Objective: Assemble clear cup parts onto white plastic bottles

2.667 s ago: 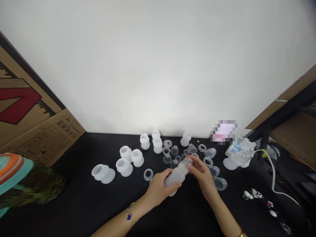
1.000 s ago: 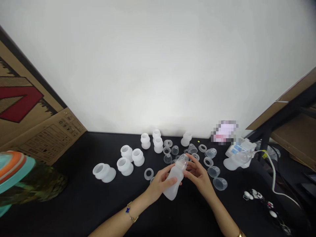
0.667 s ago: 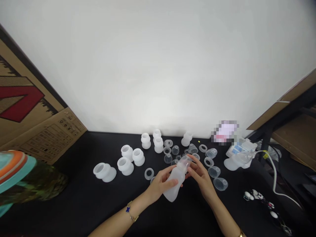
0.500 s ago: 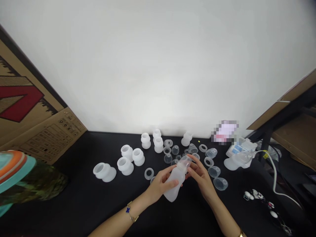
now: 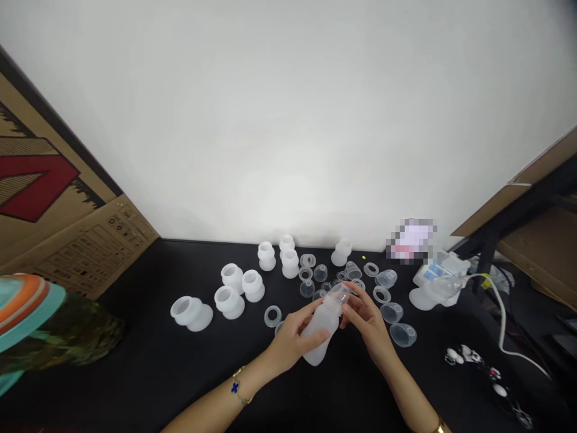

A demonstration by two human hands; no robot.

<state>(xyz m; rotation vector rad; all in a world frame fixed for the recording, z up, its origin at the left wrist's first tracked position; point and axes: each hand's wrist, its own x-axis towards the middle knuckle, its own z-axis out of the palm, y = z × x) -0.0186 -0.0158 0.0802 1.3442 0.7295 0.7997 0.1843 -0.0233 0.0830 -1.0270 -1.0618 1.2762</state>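
My left hand point(image 5: 288, 341) is wrapped round the body of a frosted white bottle point(image 5: 319, 332) held tilted above the black table point(image 5: 135, 373). My right hand point(image 5: 370, 323) has its fingers closed on the clear top point(image 5: 337, 295) at the bottle's neck. Just behind my hands lie several clear nipples and rings point(image 5: 381, 294). One ring point(image 5: 271, 316) lies left of my left hand.
Several white bottle bodies point(image 5: 234, 293) stand and lie at the middle left. A white pump unit with a cable point(image 5: 439, 282) sits at the right. A cardboard box point(image 5: 67, 222) leans at the left, a colourful object point(image 5: 27, 313) below it. Small items point(image 5: 473, 358) lie at the right front.
The bottle stays in both hands. It was tipped from lying flatter to more upright, and my right fingers shifted slightly on its top.
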